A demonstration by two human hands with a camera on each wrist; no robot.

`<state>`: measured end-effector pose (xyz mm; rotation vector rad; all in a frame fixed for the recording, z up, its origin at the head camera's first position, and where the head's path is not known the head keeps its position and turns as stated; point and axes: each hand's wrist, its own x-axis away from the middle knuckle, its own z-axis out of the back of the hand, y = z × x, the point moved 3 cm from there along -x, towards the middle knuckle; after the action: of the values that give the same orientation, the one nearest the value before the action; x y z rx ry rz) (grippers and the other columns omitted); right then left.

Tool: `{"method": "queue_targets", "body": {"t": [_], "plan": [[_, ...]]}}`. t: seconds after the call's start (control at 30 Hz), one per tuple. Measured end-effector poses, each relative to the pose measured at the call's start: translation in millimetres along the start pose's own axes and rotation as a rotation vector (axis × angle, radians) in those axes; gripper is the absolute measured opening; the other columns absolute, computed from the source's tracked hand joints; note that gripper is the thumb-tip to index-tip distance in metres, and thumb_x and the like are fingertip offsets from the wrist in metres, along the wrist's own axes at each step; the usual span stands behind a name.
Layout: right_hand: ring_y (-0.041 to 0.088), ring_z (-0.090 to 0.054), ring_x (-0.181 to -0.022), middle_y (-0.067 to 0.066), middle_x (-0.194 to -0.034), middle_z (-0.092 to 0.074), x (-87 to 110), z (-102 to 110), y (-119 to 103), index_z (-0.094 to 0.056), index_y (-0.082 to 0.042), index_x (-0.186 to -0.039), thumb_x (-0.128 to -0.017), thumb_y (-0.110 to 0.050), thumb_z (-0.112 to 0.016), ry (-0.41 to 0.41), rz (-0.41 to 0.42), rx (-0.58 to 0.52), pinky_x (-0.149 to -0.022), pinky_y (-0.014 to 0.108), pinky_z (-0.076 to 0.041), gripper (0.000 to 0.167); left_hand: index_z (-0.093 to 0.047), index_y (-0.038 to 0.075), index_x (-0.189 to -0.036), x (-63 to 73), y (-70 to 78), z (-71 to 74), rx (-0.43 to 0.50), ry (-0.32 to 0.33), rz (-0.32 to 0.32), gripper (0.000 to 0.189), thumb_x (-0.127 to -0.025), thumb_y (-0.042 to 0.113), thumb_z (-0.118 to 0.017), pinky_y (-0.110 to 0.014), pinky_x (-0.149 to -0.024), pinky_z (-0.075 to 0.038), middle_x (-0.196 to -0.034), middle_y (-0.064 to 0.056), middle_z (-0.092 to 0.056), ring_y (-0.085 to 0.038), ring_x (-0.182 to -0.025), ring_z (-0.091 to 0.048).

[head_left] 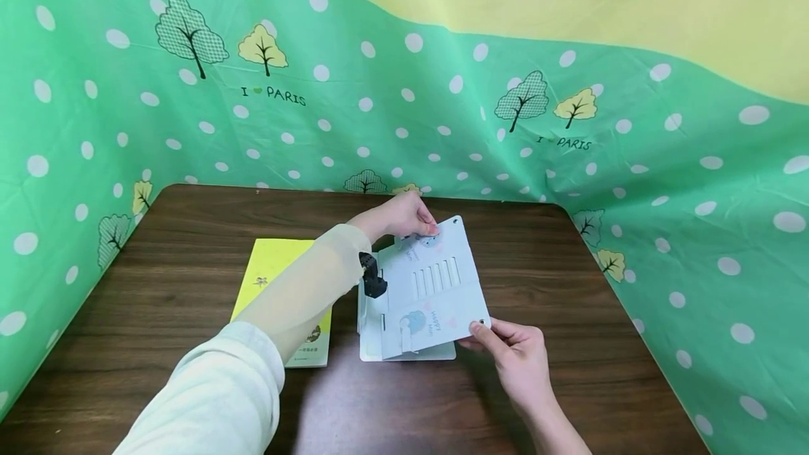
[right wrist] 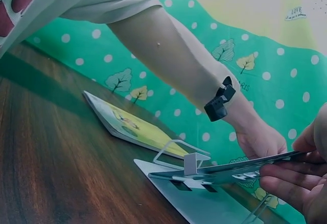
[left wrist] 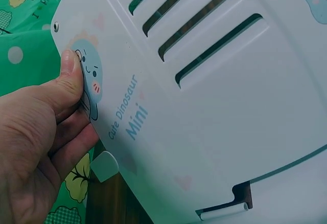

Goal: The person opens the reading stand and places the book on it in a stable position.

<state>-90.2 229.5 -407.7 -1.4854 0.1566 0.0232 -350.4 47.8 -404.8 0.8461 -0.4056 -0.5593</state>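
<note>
A pale book stand (head_left: 404,286) with cartoon dinosaur prints and a row of slots is in the middle of the table. Its back panel (left wrist: 214,111) tilts up from the flat base (right wrist: 204,203), rising toward the right. My left hand (head_left: 404,215) pinches the panel's far edge, thumb over the printed dinosaur in the left wrist view. At the near right corner, my right hand (head_left: 518,360) grips the panel with the thumb on top and fingers beneath. A small upright tab (right wrist: 190,163) and a wire piece (right wrist: 179,144) show at the stand's lower edge.
A yellow book (head_left: 272,265) lies left of the stand, partly under my left forearm in the head view. The dark wooden table (head_left: 600,385) meets a green and yellow dotted curtain (head_left: 404,111) at the back and sides. A black wrist camera (head_left: 373,276) sits on my left wrist.
</note>
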Motion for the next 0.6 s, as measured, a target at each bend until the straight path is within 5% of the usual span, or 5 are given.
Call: {"method": "queue_targets", "body": {"t": [0.6], "plan": [[0.024, -0.078, -0.082, 0.028, -0.098, -0.075, -8.7, 9.1, 3.6, -0.072, 0.021, -0.109, -0.099, 0.008, -0.068, 0.009, -0.022, -0.015, -0.076, 0.043, -0.064, 0.017, -0.085, 0.015, -0.092, 4.6, -5.9, 4.3, -0.002, 0.03, 0.033, 0.013, -0.095, 0.027, -0.082, -0.024, -0.058, -0.044, -0.078, 0.0, -0.073, -0.013, -0.066, -0.058]]}}
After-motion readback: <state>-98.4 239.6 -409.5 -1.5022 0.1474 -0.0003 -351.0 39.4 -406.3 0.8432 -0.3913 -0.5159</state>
